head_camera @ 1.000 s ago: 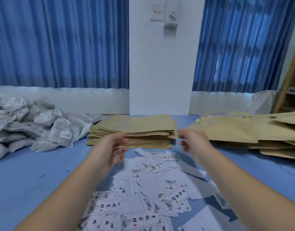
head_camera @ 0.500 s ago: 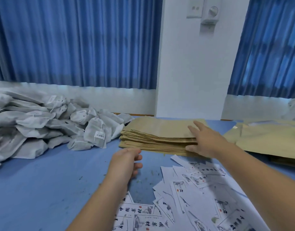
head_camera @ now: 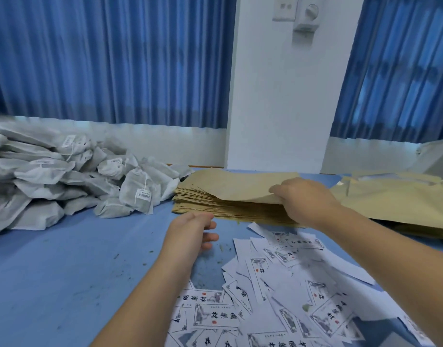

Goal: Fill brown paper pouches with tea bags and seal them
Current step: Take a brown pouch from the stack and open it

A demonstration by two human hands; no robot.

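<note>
A flat stack of brown paper pouches (head_camera: 215, 199) lies on the blue table (head_camera: 65, 259) near the white pillar. My right hand (head_camera: 305, 199) pinches the right edge of the top pouch (head_camera: 243, 184) and lifts that edge off the stack. My left hand (head_camera: 193, 229) hovers just in front of the stack with loosely curled fingers and holds nothing. A heap of grey-white tea bags (head_camera: 65, 179) with small tags fills the left of the table.
Several white printed labels (head_camera: 278, 291) lie scattered on the table in front of me. A pile of paler brown pouches (head_camera: 395, 204) lies at the right. Blue curtains and a white pillar stand behind the table.
The view has swung left. My right hand went from resting on the stack to pinching and raising the top pouch's edge. My left hand drew back and opened a little.
</note>
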